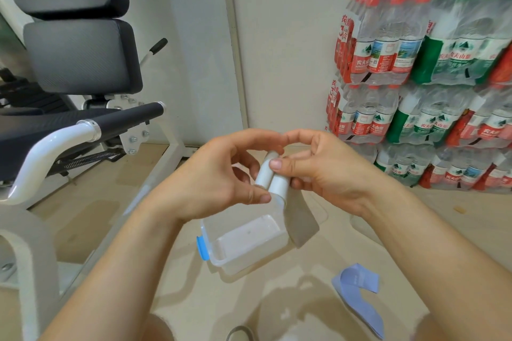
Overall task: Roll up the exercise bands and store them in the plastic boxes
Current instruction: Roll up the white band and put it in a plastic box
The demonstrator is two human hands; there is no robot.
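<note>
White band (270,174): being held just above the plastic box (221,259), wound into two tight rolls lying side by side, with a loose grey tail hanging down over the box's far right corner.
Left hand (219,174): closing round the left roll, thumb underneath and fingers curling over the top.
Right hand (327,169): gripping the right roll, thumb pressing down on its upper end.
Box: sitting open on the floor, blue clip (202,248) on its left side, nothing showing inside it.
Risk of unrolling: looking likely if either thumb is easing off, since springy rubber is pushing back and the tail is not yet wound in.
Risk of a bad fit: the dangling tail may be catching on the rim and dragging the rolls apart while going in.
Lilac band (357,293): lying flat and unrolled on the floor, right of the box and nearer the person.
Gym machine (83,124): standing well left of the box.
Water bottle packs (388,63): stacking up against the wall, far right of the box.
In the way: nothing is blocking the drop into the box.
</note>
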